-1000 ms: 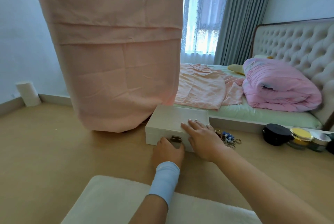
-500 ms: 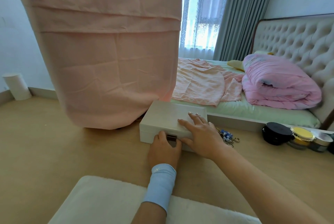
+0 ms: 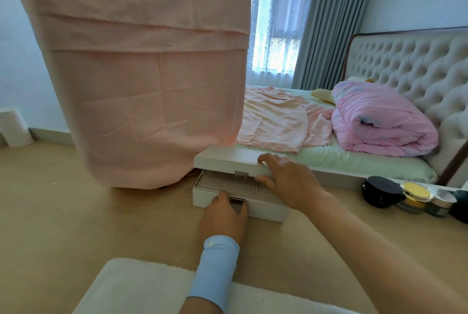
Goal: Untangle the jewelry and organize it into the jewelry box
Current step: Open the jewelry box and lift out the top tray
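My right fingers (image 3: 269, 158) curl over the front edge of the white hinged lid (image 3: 228, 159), thumb beneath, gripping it to tip it up. My right hand (image 3: 291, 182) works the lid's 3 o'clock end. My left hand (image 3: 224, 217) pinches the dark metal clasp (image 3: 238, 202) on the white rectangular jewelry box (image 3: 264, 209), I judge to keep the base down. The box lies on the pale wooden floor (image 3: 76, 212), with its long axis running 9 to 3 o'clock and its mouth facing 6. No jewelry shows.
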{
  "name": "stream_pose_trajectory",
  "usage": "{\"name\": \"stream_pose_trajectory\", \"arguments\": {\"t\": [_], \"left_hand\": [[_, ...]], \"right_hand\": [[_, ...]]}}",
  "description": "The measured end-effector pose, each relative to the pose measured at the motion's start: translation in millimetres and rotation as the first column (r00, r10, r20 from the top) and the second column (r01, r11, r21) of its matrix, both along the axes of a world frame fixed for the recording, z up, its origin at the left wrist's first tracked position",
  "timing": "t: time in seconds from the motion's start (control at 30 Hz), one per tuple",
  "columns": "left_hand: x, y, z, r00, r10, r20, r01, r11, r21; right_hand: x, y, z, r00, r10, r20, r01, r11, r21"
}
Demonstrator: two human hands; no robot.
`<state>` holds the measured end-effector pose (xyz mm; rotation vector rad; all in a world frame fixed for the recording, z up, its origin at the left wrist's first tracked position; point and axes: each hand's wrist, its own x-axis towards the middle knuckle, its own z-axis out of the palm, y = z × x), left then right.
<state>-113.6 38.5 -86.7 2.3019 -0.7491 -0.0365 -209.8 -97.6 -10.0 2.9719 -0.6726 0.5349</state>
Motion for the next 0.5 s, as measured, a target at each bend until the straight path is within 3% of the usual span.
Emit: {"name": "stream_pose_trajectory", "arguments": {"t": [0.07, 0.13, 0.2, 0.27, 0.5], "left_hand": [[11, 5, 13, 0.998, -0.029, 0.063, 0.03, 0.999, -0.011], [23, 8, 31, 0.97, -0.041, 0.239, 0.076, 0.988, -0.137], [36, 5, 47, 0.875, -0.002, 0.484, 0.129, 0.965, -0.229], [50, -4, 60, 0.789, 0.017, 0.614, 0.161, 0.959, -0.233], [86, -34, 86, 0.738, -0.177, 0.651, 0.269, 0.962, -0.043]], "right_hand": [[0, -3, 2, 0.998, 0.013, 0.066, -0.011, 0.999, -0.031], [1, -6, 3, 0.987, 0.033, 0.154, -0.022, 0.997, -0.073], [4, -11, 4, 0.971, 0.052, 0.232, -0.018, 0.989, -0.147], [8, -15, 7, 0.957, 0.057, 0.284, 0.001, 0.98, -0.2], [21, -28, 26, 0.887, -0.037, 0.46, 0.179, 0.946, -0.27]]}}
